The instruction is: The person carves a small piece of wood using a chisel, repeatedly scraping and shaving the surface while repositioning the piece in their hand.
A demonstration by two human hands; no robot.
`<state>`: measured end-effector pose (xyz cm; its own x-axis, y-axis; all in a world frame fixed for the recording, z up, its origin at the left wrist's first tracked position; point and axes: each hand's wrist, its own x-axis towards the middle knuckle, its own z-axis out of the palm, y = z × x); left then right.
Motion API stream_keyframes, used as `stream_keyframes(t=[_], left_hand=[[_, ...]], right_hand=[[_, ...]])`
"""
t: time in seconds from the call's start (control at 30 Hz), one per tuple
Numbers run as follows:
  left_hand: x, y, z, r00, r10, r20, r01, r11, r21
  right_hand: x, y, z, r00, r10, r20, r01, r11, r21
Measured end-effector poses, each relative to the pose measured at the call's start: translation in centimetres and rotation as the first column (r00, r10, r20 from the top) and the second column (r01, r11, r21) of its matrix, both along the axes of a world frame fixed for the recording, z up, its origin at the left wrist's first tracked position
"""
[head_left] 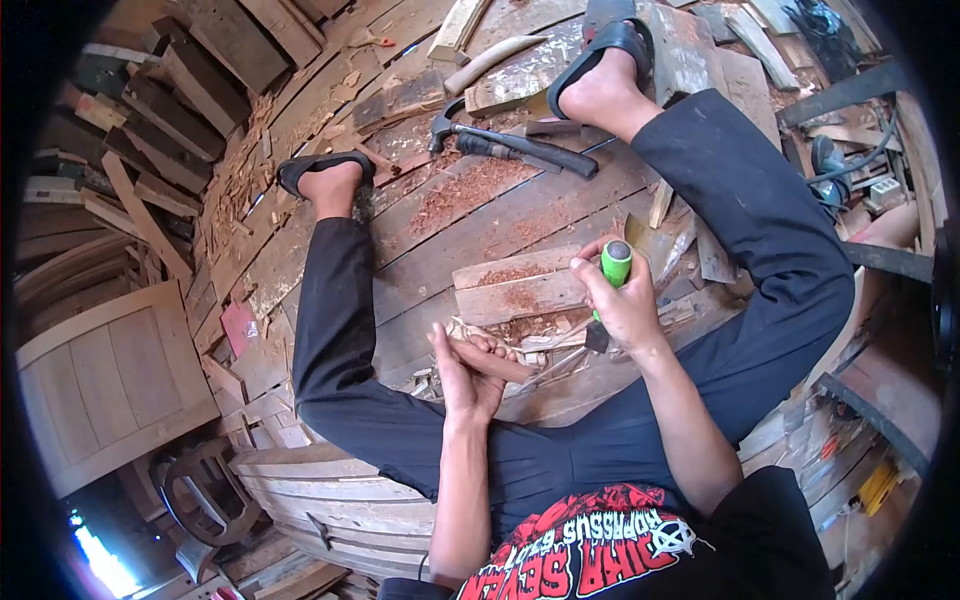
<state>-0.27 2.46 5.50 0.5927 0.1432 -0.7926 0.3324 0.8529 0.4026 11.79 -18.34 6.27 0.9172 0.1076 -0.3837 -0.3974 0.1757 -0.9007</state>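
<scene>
My left hand [466,378] is closed around a small reddish-brown piece of wood [492,361], held low between my legs. The piece points toward my right hand. My right hand [625,305] grips a green-handled chisel [617,262] by its handle, with the grey end cap facing up. Its dark blade end [597,337] points down, apart from the wooden piece. Beneath the hands, a pale wooden block [520,290] lies on the floor with reddish shavings on it.
A claw hammer [540,149] lies on the plank floor beyond the block, beside a dark-handled tool [487,147]. Reddish shavings [450,200] are scattered there. Boards [185,80] lean at the far left, near a wooden panel [115,375]. A power tool [828,165] with a cord sits at the right.
</scene>
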Motion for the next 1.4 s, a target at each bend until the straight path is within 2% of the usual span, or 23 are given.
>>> stream_keyframes(t=[0.07, 0.13, 0.2, 0.33, 0.37, 0.43, 0.47, 0.5, 0.6, 0.7, 0.8, 0.87, 0.9, 0.93, 0.97, 1.03, 1.07, 1.1, 1.2, 1.23, 1.3, 1.33, 1.4], left_hand=[[-0.5, 0.6, -1.2, 1.000, -0.006, -0.024, 0.006, 1.000, 0.020], [-0.5, 0.5, -1.6, 0.991, -0.026, -0.130, 0.056, 0.970, 0.238], [-0.4, -0.2, -2.0, 0.970, -0.023, -0.243, 0.135, 0.879, 0.456], [0.1, -0.1, -2.2, 0.970, 0.088, -0.228, -0.029, 0.968, 0.250], [0.1, 0.3, -2.0, 0.977, 0.101, -0.187, -0.079, 0.990, 0.119], [0.1, 0.8, -2.2, 0.977, 0.099, -0.190, -0.097, 0.995, 0.017], [0.1, 1.1, -2.5, 0.977, 0.099, -0.192, -0.107, 0.994, -0.034], [0.0, 1.7, -2.8, 0.985, 0.077, -0.153, -0.103, 0.980, -0.170], [0.2, 2.2, -3.0, 0.984, 0.103, -0.147, -0.161, 0.868, -0.470], [0.8, 1.2, -1.0, 0.993, 0.064, -0.103, -0.106, 0.871, -0.480], [0.1, 0.8, -1.4, 0.997, 0.024, -0.074, -0.062, 0.816, -0.575], [0.1, 0.3, -0.9, 0.995, 0.070, -0.072, -0.100, 0.765, -0.636], [-0.3, 0.2, -1.2, 0.995, 0.093, -0.041, -0.096, 0.719, -0.689], [-0.5, 0.2, -1.6, 0.994, 0.114, -0.007, -0.082, 0.668, -0.739], [-0.8, 0.0, -2.1, 0.994, 0.109, 0.006, -0.074, 0.707, -0.704], [0.3, -0.7, -1.4, 0.989, 0.057, -0.140, -0.134, 0.762, -0.633], [0.6, -1.0, -1.2, 0.976, 0.041, -0.215, -0.164, 0.789, -0.592], [0.8, -1.3, -1.4, 0.983, -0.016, -0.183, -0.086, 0.841, -0.535], [0.7, -2.0, -2.3, 0.994, -0.074, -0.085, 0.014, 0.831, -0.556], [1.2, -2.7, -1.6, 0.978, -0.122, -0.171, 0.025, 0.876, -0.482], [1.3, -3.9, -2.2, 0.984, -0.123, -0.128, 0.059, 0.906, -0.419], [1.2, -4.3, -2.5, 0.986, -0.125, -0.111, 0.073, 0.920, -0.385], [1.1, -4.5, -3.6, 0.985, -0.084, -0.151, 0.011, 0.904, -0.426]], right_hand=[[0.0, -0.3, -0.2, 1.000, -0.013, -0.001, 0.013, 0.999, -0.035], [0.0, -0.4, -0.2, 1.000, 0.004, -0.010, -0.004, 0.996, -0.085], [0.0, -0.3, -0.3, 0.999, 0.035, 0.012, -0.034, 0.995, -0.091], [-0.2, -0.1, -0.6, 0.996, 0.077, 0.052, -0.070, 0.988, -0.138], [-0.2, 0.0, -0.8, 0.993, 0.079, 0.091, -0.065, 0.987, -0.146], [-0.2, 0.0, -0.6, 0.993, 0.097, 0.074, -0.083, 0.982, -0.172], [-0.1, 0.0, -0.4, 0.992, 0.107, 0.066, -0.093, 0.978, -0.185], [-0.1, 0.0, -0.3, 0.991, 0.110, 0.079, -0.093, 0.976, -0.195], [-0.1, 0.1, -0.3, 0.988, 0.116, 0.100, -0.092, 0.972, -0.217], [-0.3, 0.2, -0.7, 0.989, 0.110, 0.098, -0.087, 0.973, -0.213], [-0.3, 0.1, -0.3, 0.991, 0.112, 0.078, -0.096, 0.978, -0.187], [-0.3, -0.1, 0.4, 0.992, 0.126, 0.019, -0.121, 0.980, -0.160], [-0.1, -0.1, -0.1, 0.972, 0.166, 0.165, -0.143, 0.980, -0.140], [-0.3, -0.2, -0.1, 0.964, 0.157, 0.213, -0.141, 0.986, -0.090], [-0.5, -0.2, 0.0, 0.952, 0.149, 0.268, -0.143, 0.989, -0.043], [-0.2, 0.4, 0.2, 0.913, 0.101, 0.395, -0.150, 0.984, 0.093], [-0.2, 0.6, 0.2, 0.906, 0.097, 0.412, -0.153, 0.983, 0.105], [-0.2, 0.8, 0.3, 0.898, 0.095, 0.430, -0.159, 0.980, 0.117], [-0.5, 1.1, 0.2, 0.870, 0.103, 0.483, -0.168, 0.981, 0.094], [-0.5, 1.1, 0.3, 0.861, 0.118, 0.495, -0.178, 0.981, 0.075], [-0.7, 1.4, 1.3, 0.881, 0.088, 0.464, -0.143, 0.986, 0.085], [-0.4, 1.4, 2.3, 0.860, 0.075, 0.504, -0.152, 0.982, 0.113], [-0.3, 1.3, 4.8, 0.822, 0.044, 0.568, -0.172, 0.970, 0.173]])
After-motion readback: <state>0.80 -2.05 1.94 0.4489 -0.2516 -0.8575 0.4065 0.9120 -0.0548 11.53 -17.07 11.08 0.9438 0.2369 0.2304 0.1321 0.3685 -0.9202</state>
